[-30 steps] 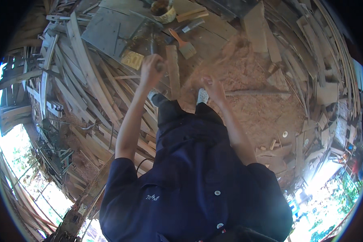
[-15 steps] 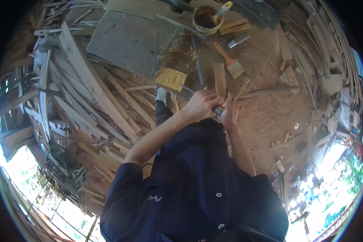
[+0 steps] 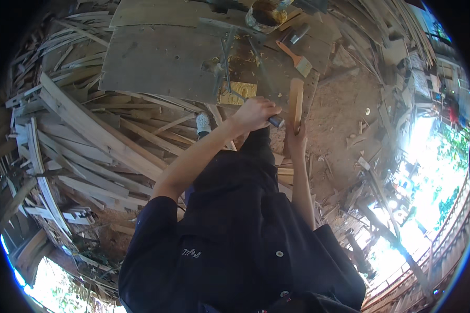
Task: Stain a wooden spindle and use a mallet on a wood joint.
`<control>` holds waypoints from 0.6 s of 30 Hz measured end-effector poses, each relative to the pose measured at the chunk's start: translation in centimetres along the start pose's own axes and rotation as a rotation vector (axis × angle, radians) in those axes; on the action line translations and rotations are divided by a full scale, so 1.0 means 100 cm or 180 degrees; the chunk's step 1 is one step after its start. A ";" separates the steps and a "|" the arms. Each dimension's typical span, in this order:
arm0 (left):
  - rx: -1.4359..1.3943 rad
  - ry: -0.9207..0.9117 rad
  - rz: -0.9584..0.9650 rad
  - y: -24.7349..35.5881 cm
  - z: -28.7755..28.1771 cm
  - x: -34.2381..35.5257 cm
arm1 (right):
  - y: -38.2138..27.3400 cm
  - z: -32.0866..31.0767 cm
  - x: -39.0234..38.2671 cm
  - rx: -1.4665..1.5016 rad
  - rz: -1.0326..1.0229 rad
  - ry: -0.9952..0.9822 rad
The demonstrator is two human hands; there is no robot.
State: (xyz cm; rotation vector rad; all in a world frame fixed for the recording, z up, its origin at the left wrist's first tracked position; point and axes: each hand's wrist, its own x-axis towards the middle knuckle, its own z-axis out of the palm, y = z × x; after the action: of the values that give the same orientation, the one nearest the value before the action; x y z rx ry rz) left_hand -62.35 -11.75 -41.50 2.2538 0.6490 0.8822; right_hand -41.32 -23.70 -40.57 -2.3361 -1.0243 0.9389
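Note:
My left hand (image 3: pixel 257 112) is closed around a chisel (image 3: pixel 277 122), its handle end sticking out below the fist. The thin blade reaches up and left to a yellow carved wood block (image 3: pixel 244 89) lying at the near edge of the board. The pattern on the block is too small to make out. My right hand (image 3: pixel 296 139) grips the lower end of a thick, flat wooden bat (image 3: pixel 296 99), held upright just right of the chisel. The bat and chisel handle are apart.
Several metal carving tools (image 3: pixel 226 65) lie on the wooden work board (image 3: pixel 141 65) among shavings. Farther right are a flat paintbrush (image 3: pixel 297 60) and a stained tub (image 3: pixel 263 18). Heaps of wood strips (image 3: pixel 89 125) cover the ground at left.
My view has shifted, so the board sits higher. The bat has moved away from the chisel's handle end, and a gap now shows between my hands. Both grips stay closed.

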 end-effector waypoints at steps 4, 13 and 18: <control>-0.0174 -0.0135 0.0123 0.002 -0.010 -0.001 | 0.006 0.010 -0.054 -0.0126 -0.0020 0.0315; -0.0361 -0.0161 0.0114 0.002 -0.008 -0.007 | 0.010 0.014 -0.091 -0.0048 0.0298 0.0215; -0.0396 -0.0119 0.0161 -0.003 -0.011 -0.007 | 0.005 0.019 -0.091 -0.0038 -0.0021 0.0089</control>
State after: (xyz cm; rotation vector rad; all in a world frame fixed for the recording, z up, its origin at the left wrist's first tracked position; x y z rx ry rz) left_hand -63.68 -11.59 -41.35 2.1782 0.5081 0.8781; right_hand -47.01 -30.71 -38.41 -2.3476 -1.0286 0.8976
